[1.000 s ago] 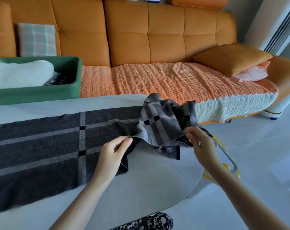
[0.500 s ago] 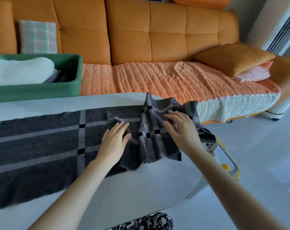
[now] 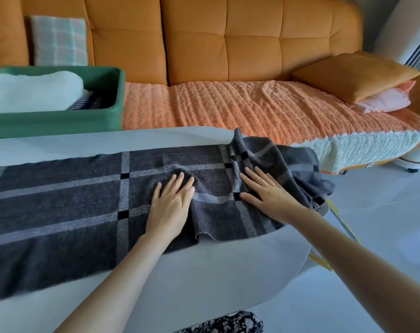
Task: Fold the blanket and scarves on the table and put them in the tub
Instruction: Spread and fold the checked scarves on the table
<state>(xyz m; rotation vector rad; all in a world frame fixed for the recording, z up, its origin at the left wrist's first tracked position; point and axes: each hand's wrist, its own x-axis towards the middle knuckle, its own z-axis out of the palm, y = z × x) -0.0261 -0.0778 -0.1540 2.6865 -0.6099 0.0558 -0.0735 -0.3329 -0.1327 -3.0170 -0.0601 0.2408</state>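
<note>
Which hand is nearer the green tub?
Left. The left hand lies on the scarf, closer to the tub; the right hand presses its bunched end, farther right.

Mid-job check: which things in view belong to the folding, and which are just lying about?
Job: grey plaid scarf, pressed flat by left hand and right hand; table; green tub holding white blanket and striped scarf.
Lying about: checked cushion; orange cushion; pink pillow; orange throw; yellow object past the table edge.

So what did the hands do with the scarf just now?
Both let go. The left hand and right hand, which pinched the scarf by its lifted end, now press flat on it, and that end lies lower. The green tub stayed put.
</note>
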